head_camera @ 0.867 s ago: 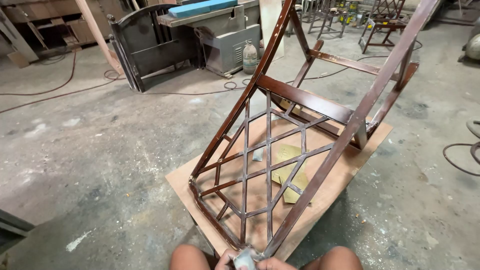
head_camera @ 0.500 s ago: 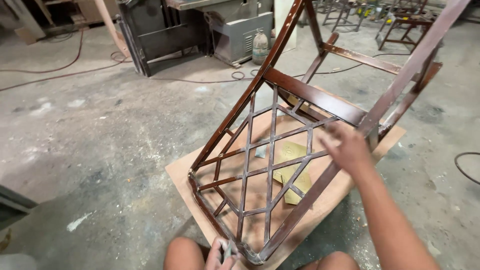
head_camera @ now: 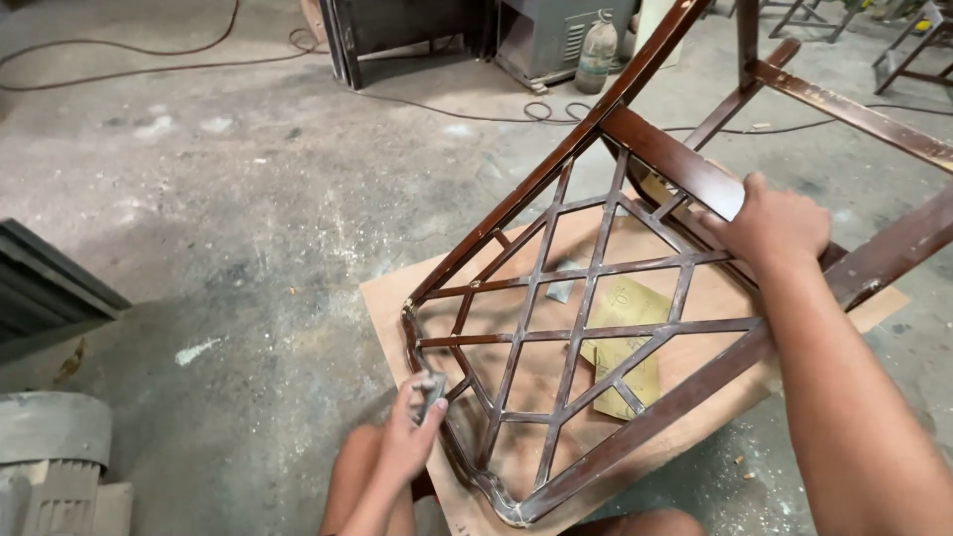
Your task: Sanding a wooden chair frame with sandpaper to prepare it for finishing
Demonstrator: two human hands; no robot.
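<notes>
The right hand (head_camera: pixel 774 226) grips the crossbar of the brown lattice chair frame (head_camera: pixel 586 308), which lies tilted on a plywood board (head_camera: pixel 397 298). The left hand (head_camera: pixel 407 437) pinches a grey sanding piece (head_camera: pixel 427 392) against the frame's curved end. A plastic bottle (head_camera: pixel 597 52) stands behind; its contents cannot be told.

Bottle (head_camera: pixel 597 52): a tall, pale, dusty plastic container is standing on the floor at about 12 o'clock, beside the grey machine cabinet (head_camera: pixel 541 35).
Printed sheets (head_camera: pixel 623 347): yellowish-tan rectangular papers are lying flat on the plywood board (head_camera: pixel 397 298), near centre toward 4 o'clock, showing faint markings.
Signs and screens: none are showing.
</notes>
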